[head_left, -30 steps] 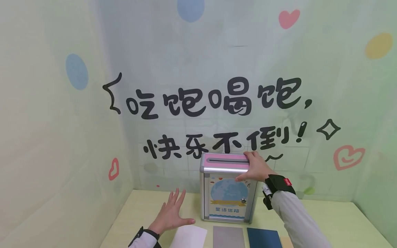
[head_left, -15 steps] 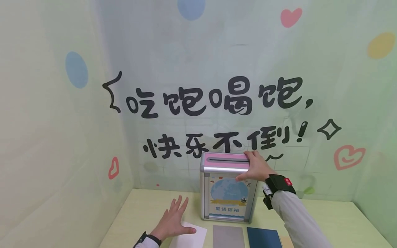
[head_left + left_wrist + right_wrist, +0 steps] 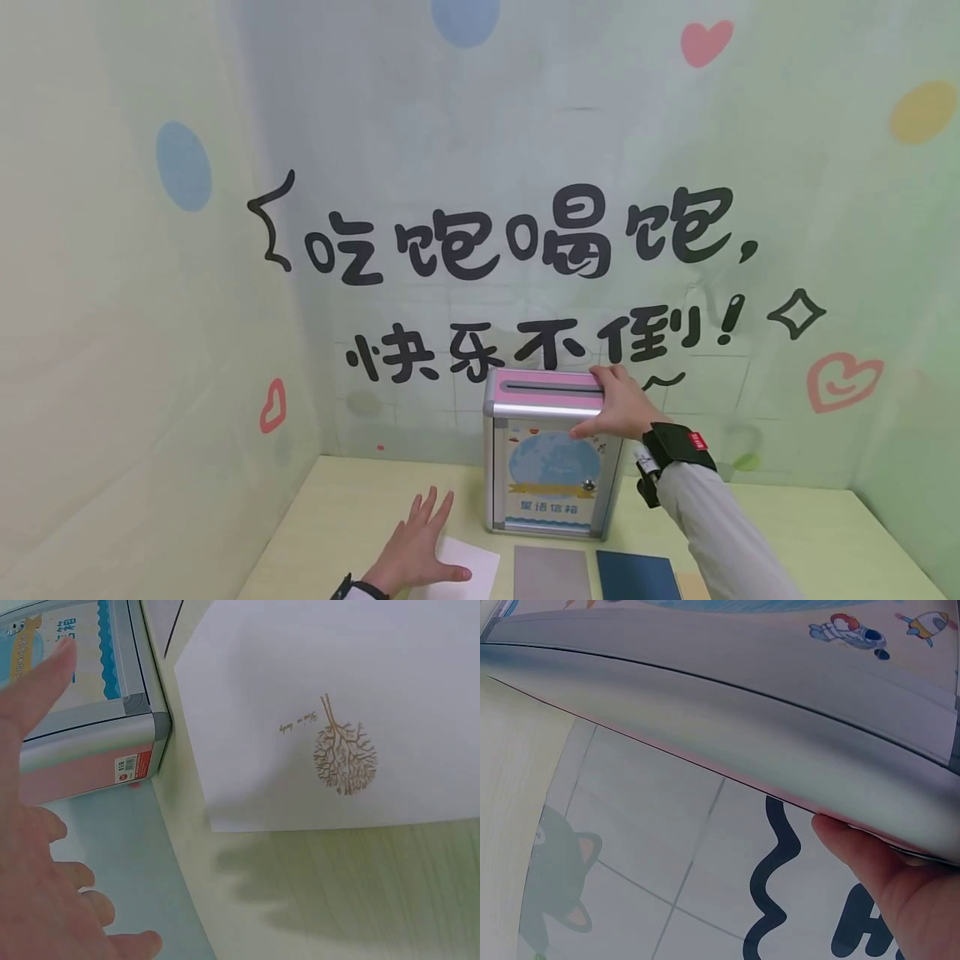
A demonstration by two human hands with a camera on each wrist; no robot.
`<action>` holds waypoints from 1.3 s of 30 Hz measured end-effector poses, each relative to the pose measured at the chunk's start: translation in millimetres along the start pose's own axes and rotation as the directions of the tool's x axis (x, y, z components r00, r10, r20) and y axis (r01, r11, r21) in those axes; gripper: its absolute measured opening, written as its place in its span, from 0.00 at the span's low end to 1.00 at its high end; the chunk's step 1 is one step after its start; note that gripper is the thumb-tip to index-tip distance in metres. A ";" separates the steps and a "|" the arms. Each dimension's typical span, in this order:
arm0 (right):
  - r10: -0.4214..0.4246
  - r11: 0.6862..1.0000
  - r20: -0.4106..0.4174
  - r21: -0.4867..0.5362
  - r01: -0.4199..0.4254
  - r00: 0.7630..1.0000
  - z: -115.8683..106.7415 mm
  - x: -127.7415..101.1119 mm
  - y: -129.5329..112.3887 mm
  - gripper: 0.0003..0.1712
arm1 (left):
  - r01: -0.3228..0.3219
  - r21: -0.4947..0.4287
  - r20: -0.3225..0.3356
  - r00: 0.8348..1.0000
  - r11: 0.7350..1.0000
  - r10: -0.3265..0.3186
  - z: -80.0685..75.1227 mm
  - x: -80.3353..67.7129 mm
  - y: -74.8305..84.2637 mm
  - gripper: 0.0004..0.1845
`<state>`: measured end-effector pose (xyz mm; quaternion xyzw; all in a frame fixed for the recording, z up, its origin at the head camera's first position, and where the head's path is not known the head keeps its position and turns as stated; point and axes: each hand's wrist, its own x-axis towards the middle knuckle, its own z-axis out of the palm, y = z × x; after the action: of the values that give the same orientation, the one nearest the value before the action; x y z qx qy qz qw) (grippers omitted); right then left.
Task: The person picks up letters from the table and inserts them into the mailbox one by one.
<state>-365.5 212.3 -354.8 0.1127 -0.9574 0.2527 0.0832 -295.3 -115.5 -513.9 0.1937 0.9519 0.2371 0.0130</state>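
**A:** ok so what's going on at the left side here?

**B:** left hand (image 3: 417, 550) is flat, fingers straight and spread, lying on the near-left corner of a white sheet (image 3: 467, 564) on the counter (image 3: 330, 517). It isn't gripping anything, palm's just down. In the left wrist view the sheet (image 3: 337, 712) has a little gold tree printed on it, and one corner sits just beside the box's bottom corner (image 3: 142, 727).

**A:** and next to the sheet?

**B:** a grey sheet (image 3: 552, 573), then a dark blue one (image 3: 637, 577), lined up in a row along the front edge, each a bit apart. All three lie just in front of the box.

**A:** the box being the pink-topped thing?

**B:** yep, box (image 3: 551, 483) stands upright mid-counter near the back wall, metal frame, pink top with a slot, cartoon globe picture on the front. Right hand (image 3: 618, 407) is on its top right corner, fingers curled over the back edge and thumb along the front rim, so it's got hold of the top. The right wrist view shows a fingertip (image 3: 877, 877) pressed against the box's metal edge (image 3: 705, 720).
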 end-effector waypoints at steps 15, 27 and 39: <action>-0.009 1.000 -0.002 0.001 0.009 1.000 0.6 -0.1 0.2 0.62 | 0.032 -0.025 0.059 0.998 0.999 -0.031 9.5 -10.3 -7.5 0.56; 0.001 1.000 0.003 -0.009 -0.001 1.000 0.8 -0.7 0.5 0.62 | 0.013 -0.012 0.065 0.998 1.000 -0.012 23.7 -18.0 -17.5 0.55; 0.002 1.000 0.011 0.002 -0.002 1.000 -2.4 -2.1 -4.6 0.60 | 0.036 0.054 0.095 0.995 0.998 -0.041 35.7 -21.7 -22.1 0.54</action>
<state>-362.1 210.0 -351.1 0.1133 -0.9577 0.2530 0.0773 -279.1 -125.7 -557.1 0.1869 0.9596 0.2022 0.0583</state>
